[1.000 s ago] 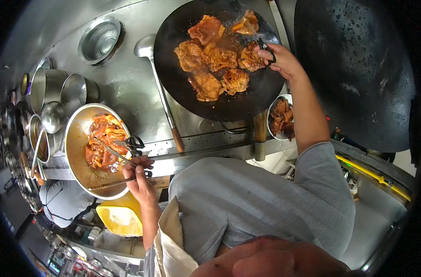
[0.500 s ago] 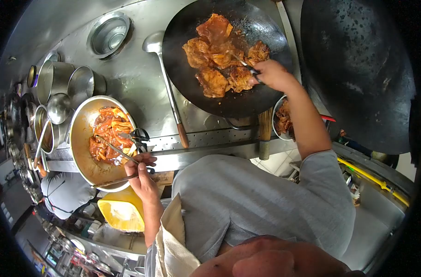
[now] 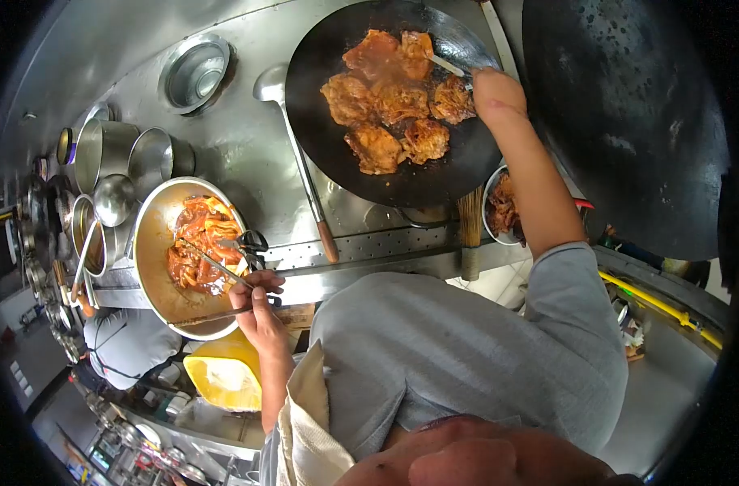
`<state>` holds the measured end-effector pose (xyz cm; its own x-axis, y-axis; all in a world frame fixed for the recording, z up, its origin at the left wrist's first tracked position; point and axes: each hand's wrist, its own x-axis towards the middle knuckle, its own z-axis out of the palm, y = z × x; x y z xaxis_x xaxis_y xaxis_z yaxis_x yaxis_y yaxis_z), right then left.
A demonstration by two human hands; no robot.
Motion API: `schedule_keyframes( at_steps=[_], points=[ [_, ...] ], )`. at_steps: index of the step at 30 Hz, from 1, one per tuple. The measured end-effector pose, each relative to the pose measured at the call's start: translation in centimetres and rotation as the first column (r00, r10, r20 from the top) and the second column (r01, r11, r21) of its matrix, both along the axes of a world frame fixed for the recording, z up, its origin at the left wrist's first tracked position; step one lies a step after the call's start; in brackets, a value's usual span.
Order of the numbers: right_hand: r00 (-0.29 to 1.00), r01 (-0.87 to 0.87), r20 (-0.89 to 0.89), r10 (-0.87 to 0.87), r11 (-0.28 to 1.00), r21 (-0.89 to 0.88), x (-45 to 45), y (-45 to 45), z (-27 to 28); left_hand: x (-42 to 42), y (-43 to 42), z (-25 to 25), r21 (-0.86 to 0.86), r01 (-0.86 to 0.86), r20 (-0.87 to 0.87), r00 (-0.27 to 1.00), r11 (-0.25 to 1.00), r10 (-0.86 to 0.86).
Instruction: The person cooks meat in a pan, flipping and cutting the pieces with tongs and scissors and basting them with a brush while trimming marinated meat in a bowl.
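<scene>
My left hand (image 3: pixel 264 312) is closed around a pair of metal tongs (image 3: pixel 211 261) whose arms are spread. One arm reaches into the red, sauced meat (image 3: pixel 201 243) in a large pale bowl (image 3: pixel 160 301); the other crosses the bowl's near rim. Black-handled scissors (image 3: pixel 253 241) lean in the bowl, close to my left fingers. Over the right side of a black wok (image 3: pixel 329 170), my right hand (image 3: pixel 499 93) grips a metal-bladed tool (image 3: pixel 447 66), its handle mostly covered. The tip touches a browned meat piece (image 3: pixel 416 54), and several more pieces lie in the wok.
A ladle (image 3: pixel 304 182) lies between bowl and wok. Beside the wok are a bamboo brush (image 3: pixel 470 223), a bowl of browned food (image 3: pixel 503 209) and a second wok (image 3: pixel 628 130). Metal pots (image 3: pixel 114 154) crowd the left; a yellow container (image 3: pixel 223 377) sits below the bowl.
My right hand has moved up and slightly right, taking its tool from the middle pieces to the upper right one. My left hand still holds the tongs at the bowl.
</scene>
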<state>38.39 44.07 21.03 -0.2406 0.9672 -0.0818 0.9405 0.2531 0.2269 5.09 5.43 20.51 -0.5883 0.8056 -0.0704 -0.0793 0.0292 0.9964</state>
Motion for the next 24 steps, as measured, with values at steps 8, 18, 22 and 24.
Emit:
schedule_keyframes(
  at_steps=[8,18,22,24],
  points=[
    [0.9,0.416,0.093,-0.425,0.778,-0.471,1.0,-1.2,2.9,-0.3,0.3,-0.1,-0.037,-0.016,-0.067,0.998,0.999,0.013],
    [0.884,0.413,-0.029,-0.467,0.809,-0.419,-3.4,-1.6,0.1,-0.3,1.0,-0.2,0.005,0.018,-0.062,0.998,1.0,-0.018],
    [0.908,0.37,-0.053,-0.415,0.855,-0.363,-4.9,-1.4,-0.7,-0.8,0.6,-0.2,-0.062,-0.013,-0.054,0.999,0.998,0.01],
    [0.9,0.391,-0.038,-0.434,0.844,-0.367,-5.1,-0.5,-1.0,-0.9,0.5,-0.7,-0.057,-0.016,-0.058,0.998,0.998,0.013]
  ],
)
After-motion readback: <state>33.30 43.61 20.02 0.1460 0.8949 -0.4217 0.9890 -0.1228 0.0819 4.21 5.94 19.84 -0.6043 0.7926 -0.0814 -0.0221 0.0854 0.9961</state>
